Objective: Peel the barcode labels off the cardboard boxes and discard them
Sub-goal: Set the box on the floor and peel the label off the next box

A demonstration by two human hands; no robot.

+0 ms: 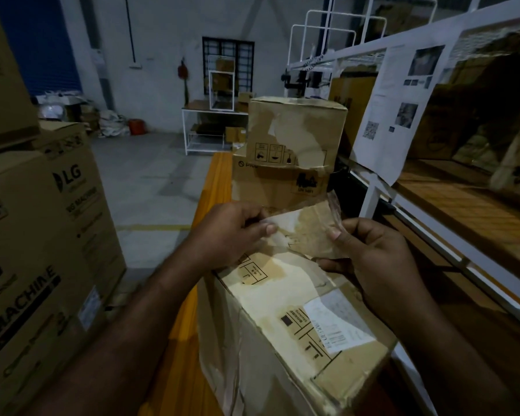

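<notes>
The nearest cardboard box (270,340) lies on an orange table (183,355). Its long axis runs from far left to near right. A white barcode label (339,325) is stuck flat on the top face by the near right corner, its long side along that same line. The rest of the top face is pale and torn where the surface paper is gone.

Just above the far end of this box, both hands hold a peeled label sheet (303,232) clear of the cardboard. The left hand (231,232) pinches its left edge between thumb and fingers. The right hand (376,259) pinches its right edge the same way. The sheet is stretched between them, with its long axis left to right and rising a little to the right. Its brown, fibre-covered side faces the camera and its upper right corner curls up.

Behind the hands two more boxes are stacked on the table, an upper box (294,130) with torn patches on a lower box (279,184). Large washing-machine boxes (42,220) stand on the left. A shelf rack (373,193) on the right has printed paper sheets (397,100) hung on it. Far back are a white table (213,127) and a barred window (227,64).
</notes>
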